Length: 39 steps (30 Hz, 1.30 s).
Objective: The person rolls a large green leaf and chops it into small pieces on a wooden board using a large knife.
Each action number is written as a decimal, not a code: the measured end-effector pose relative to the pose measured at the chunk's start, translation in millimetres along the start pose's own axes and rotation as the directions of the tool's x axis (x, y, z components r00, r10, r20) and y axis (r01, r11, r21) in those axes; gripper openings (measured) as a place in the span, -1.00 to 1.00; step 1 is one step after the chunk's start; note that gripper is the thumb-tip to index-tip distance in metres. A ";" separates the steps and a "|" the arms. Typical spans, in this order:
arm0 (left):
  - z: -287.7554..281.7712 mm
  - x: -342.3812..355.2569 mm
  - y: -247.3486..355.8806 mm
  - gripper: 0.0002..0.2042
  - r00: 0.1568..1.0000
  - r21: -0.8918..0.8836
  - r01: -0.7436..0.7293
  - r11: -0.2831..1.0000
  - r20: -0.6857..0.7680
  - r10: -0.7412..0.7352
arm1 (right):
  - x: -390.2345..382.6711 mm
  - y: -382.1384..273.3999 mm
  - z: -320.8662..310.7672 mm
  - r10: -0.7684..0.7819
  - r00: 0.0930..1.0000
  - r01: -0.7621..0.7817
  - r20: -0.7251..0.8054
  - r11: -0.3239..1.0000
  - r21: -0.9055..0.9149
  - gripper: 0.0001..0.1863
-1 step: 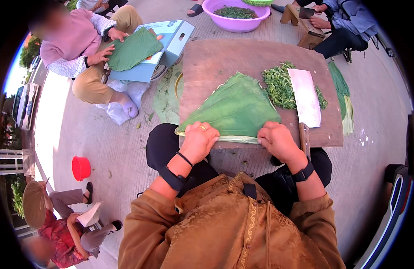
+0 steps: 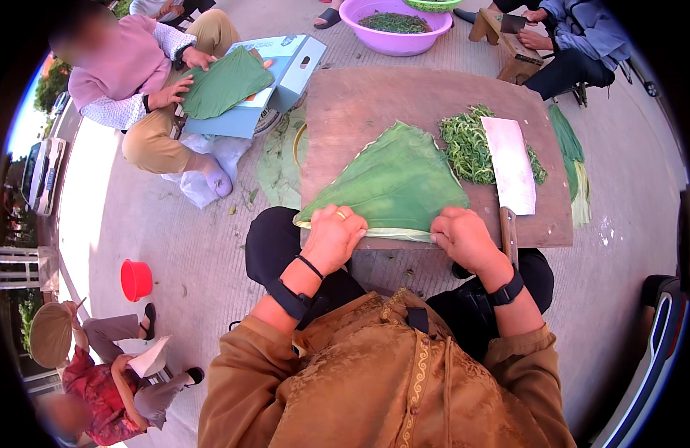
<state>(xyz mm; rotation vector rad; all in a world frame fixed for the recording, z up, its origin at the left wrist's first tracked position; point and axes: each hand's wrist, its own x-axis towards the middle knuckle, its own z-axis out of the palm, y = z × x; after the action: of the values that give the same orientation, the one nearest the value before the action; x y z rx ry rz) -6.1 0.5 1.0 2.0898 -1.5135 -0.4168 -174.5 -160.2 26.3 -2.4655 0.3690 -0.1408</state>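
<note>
A large green leaf lies on a wooden board, its near edge rolled into a pale strip. My left hand is closed on the left part of that edge, a yellow ring on one finger. My right hand pinches the same edge at its right part. Just right of the leaf are a pile of shredded greens and a cleaver with a pale blade over the pile and its wooden handle pointing toward me.
Co-workers sit at upper left with a leaf on a blue box, at upper right with a dark blade at a bench, and at lower left. A purple basin of greens stands behind the board; a red tub sits at left.
</note>
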 end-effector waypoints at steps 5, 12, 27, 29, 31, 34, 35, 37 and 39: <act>1.0 -2.9 5.9 -0.98 0.999 0.033 -0.013 0.999 0.044 0.011 | -9.3 -8.8 0.3 0.031 0.993 -0.019 0.113 0.994 -0.107 -0.92; -1.3 0.6 8.5 -0.98 0.994 0.042 0.028 0.999 0.100 -0.032 | -11.8 -4.5 12.2 -0.177 0.984 0.174 0.013 0.947 -0.271 -0.96; 4.0 -0.9 -3.0 -0.94 0.996 0.055 -0.082 0.995 -0.036 0.084 | -12.3 -12.0 23.7 -0.234 0.962 0.148 -0.140 0.880 -0.452 -0.90; 7.0 -3.9 0.3 -0.94 0.979 0.259 -0.129 0.957 -0.121 0.164 | -15.9 -12.9 26.7 -0.245 0.956 0.136 -0.164 0.860 -0.492 -0.89; 12.6 -6.3 0.8 -0.94 0.968 0.318 -0.131 0.939 -0.164 0.191 | -17.4 -10.1 28.3 -0.242 0.954 0.127 -0.174 0.858 -0.498 -0.89; 15.3 -7.1 -6.5 -0.91 0.961 0.221 -0.128 0.967 -0.214 0.176 | -17.1 -3.4 26.4 -0.255 0.945 0.155 -0.207 0.902 -0.403 -0.89; 15.0 -6.8 -7.6 -0.90 0.958 0.176 -0.129 0.976 -0.230 0.168 | -15.7 -2.2 25.2 -0.237 0.952 0.159 -0.191 0.923 -0.351 -0.89; 12.8 -5.2 -7.6 -0.88 0.963 0.092 -0.122 0.988 -0.230 0.140 | -13.9 1.1 23.3 -0.223 0.959 0.164 -0.175 0.940 -0.299 -0.90; 11.2 -2.8 -7.3 -0.87 0.969 0.054 -0.110 0.992 -0.216 0.119 | -12.6 4.2 21.6 -0.197 0.970 0.160 -0.143 0.958 -0.236 -0.86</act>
<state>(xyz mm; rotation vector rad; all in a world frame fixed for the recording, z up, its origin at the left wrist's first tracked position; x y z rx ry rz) -7.3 2.2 -12.6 1.9936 -1.5125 -0.1079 -183.4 -147.2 6.5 -2.7175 0.2406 -0.4032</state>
